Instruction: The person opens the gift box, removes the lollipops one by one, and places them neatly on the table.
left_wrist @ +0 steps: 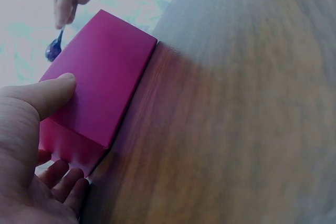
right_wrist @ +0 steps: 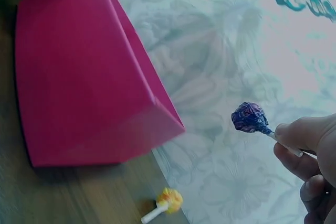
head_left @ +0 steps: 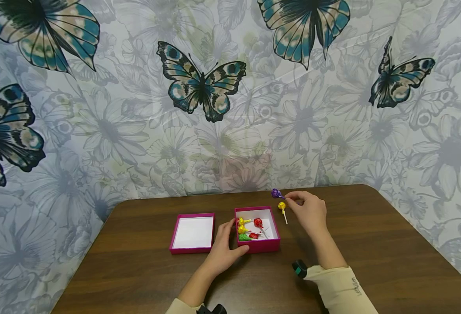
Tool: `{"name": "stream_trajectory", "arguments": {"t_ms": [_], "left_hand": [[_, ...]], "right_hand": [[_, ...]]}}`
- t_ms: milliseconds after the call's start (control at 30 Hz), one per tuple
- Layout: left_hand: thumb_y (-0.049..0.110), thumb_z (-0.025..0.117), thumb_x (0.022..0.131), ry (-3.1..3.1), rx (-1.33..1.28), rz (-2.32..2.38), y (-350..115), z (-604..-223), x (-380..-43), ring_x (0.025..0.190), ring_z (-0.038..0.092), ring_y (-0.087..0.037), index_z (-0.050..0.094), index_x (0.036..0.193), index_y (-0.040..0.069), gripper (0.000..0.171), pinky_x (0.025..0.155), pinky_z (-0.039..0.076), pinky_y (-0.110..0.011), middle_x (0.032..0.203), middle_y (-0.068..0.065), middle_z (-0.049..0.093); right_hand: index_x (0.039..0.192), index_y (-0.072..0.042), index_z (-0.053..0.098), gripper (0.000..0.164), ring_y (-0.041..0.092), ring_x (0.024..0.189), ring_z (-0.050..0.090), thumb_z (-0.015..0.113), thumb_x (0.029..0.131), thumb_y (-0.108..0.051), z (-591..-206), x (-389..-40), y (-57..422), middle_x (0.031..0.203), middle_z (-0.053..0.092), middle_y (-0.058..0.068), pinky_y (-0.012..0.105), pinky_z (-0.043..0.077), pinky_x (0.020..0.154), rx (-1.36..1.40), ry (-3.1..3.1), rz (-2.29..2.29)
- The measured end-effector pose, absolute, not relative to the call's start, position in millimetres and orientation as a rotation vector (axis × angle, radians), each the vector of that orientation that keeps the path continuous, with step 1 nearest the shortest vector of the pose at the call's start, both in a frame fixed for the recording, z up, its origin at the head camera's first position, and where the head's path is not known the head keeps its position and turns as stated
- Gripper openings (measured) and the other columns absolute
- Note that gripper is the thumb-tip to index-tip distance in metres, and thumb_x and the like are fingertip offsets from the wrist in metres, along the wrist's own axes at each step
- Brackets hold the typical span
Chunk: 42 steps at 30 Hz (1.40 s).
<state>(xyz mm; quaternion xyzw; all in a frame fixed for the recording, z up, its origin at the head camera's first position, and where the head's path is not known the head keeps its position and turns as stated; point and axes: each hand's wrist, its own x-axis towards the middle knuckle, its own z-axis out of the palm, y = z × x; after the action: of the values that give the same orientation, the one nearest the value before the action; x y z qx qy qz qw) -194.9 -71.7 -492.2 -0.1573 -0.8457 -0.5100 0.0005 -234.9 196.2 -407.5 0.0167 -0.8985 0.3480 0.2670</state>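
centrally, a lidless magenta box point(head_left: 257, 247) with a white interior stands on a dark wood-grain table point(head_left: 144, 274). the left hand point(head_left: 223, 250) grips its near left corner: the thumb lies against the front wall, while the other fingers bend along the left wall, as the left wrist view shows from close by. the right hand point(head_left: 308, 213), to the right of the box, pinches the white stick of a purple-wrapped lollipop point(right_wrist: 250, 117) between thumb and forefinger, its remaining fingers curled inward. this lollipop is outside the box, beyond the far right corner, its head pointing left and away from the hand. below it in the head view, a yellow lollipop point(head_left: 281, 206) lies on the table just beside the box, its stick directed toward the person. inside the box, yellow-wrapped lollipops point(head_left: 242, 228) lie along the left side, a green-wrapped lollipop point(head_left: 244, 237) occupies the near left corner, and red-wrapped lollipops point(head_left: 258, 223) lie farther right, some white sticks visible among them. to the left, the matching lid point(head_left: 193, 233) rests with its white inner face upward, near the left hand. behind the table hangs a pale floral backdrop point(head_left: 222, 157) printed with teal-and-cream butterflies point(head_left: 202, 85).
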Motion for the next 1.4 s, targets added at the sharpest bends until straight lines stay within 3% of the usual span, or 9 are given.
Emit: {"name": "stream_trajectory", "arguments": {"t_ms": [133, 367, 767, 900, 1100, 1400], "left_hand": [[0.036, 0.077, 0.084, -2.656, -0.49, -1.607, -72, -493, -195, 0.138, 0.041, -0.037, 0.029, 0.155, 0.006, 0.091, 0.114, 0.035, -0.061, 0.148, -0.019, 0.035], [0.038, 0.076, 0.084, -2.676, -0.482, -1.598, -72, -492, -194, 0.139, 0.04, -0.037, 0.028, 0.155, 0.007, 0.091, 0.115, 0.035, -0.061, 0.148, -0.019, 0.035], [0.037, 0.076, 0.085, -2.675, -0.485, -1.597, -73, -493, -195, 0.139, 0.04, -0.037, 0.028, 0.156, 0.008, 0.09, 0.114, 0.036, -0.061, 0.149, -0.018, 0.035], [0.037, 0.076, 0.085, -2.681, -0.479, -1.602, -73, -492, -194, 0.139, 0.04, -0.038, 0.028, 0.156, 0.009, 0.09, 0.115, 0.035, -0.062, 0.149, -0.017, 0.035], [0.036, 0.077, 0.084, -2.675, -0.475, -1.609, -72, -492, -194, 0.138, 0.041, -0.037, 0.029, 0.155, 0.01, 0.09, 0.114, 0.036, -0.062, 0.149, -0.017, 0.035], [0.038, 0.076, 0.084, -2.69, -0.463, -1.6, -72, -491, -193, 0.139, 0.041, -0.037, 0.029, 0.156, 0.01, 0.09, 0.114, 0.036, -0.061, 0.15, -0.017, 0.035]], "right_hand": [[0.094, -0.015, 0.079, 0.011, 0.01, 0.051, 0.048, 0.074, 0.09, -0.023, -407, -236, 208, 0.08, 0.076, 0.006, 0.028, 0.035, 0.053, -0.034, -2.43, 0.969], [0.095, -0.011, 0.079, 0.012, 0.008, 0.065, 0.057, 0.072, 0.092, -0.021, -414, -240, 226, 0.084, 0.076, 0.011, 0.024, 0.043, 0.06, -0.128, -2.397, 1.028], [0.097, -0.008, 0.078, 0.015, 0.005, 0.067, 0.055, 0.07, 0.093, -0.019, -430, -246, 251, 0.09, 0.076, 0.014, 0.021, 0.043, 0.06, -0.241, -2.383, 1.058], [0.096, -0.006, 0.078, 0.016, 0.011, 0.069, 0.058, 0.069, 0.094, -0.019, -437, -247, 257, 0.091, 0.076, 0.015, 0.026, 0.043, 0.063, -0.277, -2.4, 1.049], [0.097, -0.004, 0.077, 0.016, 0.023, 0.073, 0.064, 0.068, 0.094, -0.017, -448, -248, 263, 0.091, 0.076, 0.017, 0.041, 0.044, 0.078, -0.298, -2.421, 1.044], [0.096, -0.001, 0.077, 0.018, 0.031, 0.077, 0.065, 0.067, 0.094, -0.016, -459, -249, 268, 0.09, 0.075, 0.019, 0.046, 0.042, 0.082, -0.339, -2.394, 1.05]]}}
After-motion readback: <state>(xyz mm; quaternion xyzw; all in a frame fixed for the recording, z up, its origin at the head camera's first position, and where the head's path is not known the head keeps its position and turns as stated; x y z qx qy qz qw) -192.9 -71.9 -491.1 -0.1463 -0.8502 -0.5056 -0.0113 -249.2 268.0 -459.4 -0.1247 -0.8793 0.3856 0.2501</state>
